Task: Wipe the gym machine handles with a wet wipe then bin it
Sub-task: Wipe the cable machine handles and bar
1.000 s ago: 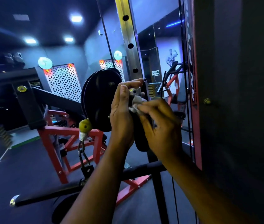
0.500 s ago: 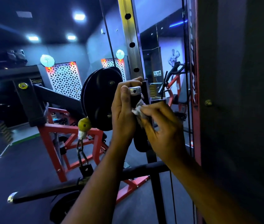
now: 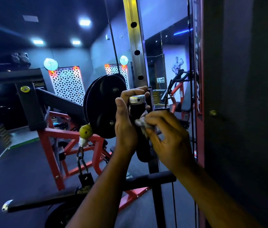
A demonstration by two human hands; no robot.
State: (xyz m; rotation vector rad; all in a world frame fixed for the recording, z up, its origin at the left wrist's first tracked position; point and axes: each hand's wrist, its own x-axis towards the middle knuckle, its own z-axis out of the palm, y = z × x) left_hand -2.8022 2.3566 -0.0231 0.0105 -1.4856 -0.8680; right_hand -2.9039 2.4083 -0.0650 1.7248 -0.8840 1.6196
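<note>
The left hand (image 3: 125, 124) grips the upright black handle (image 3: 136, 112) just under its silver cap (image 3: 137, 99), fingers curled round it. The right hand (image 3: 167, 134) pinches a crumpled wet wipe (image 3: 140, 122) against the handle's right side, just beside the left palm, apparently touching the grip. A black pulley wheel (image 3: 102, 106) sits behind the hands.

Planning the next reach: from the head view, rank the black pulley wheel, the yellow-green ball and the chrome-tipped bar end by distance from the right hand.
1. black pulley wheel, just beyond the left hand, left of the right hand.
2. yellow-green ball, farther left, below the wheel.
3. chrome-tipped bar end, far lower left.
</note>
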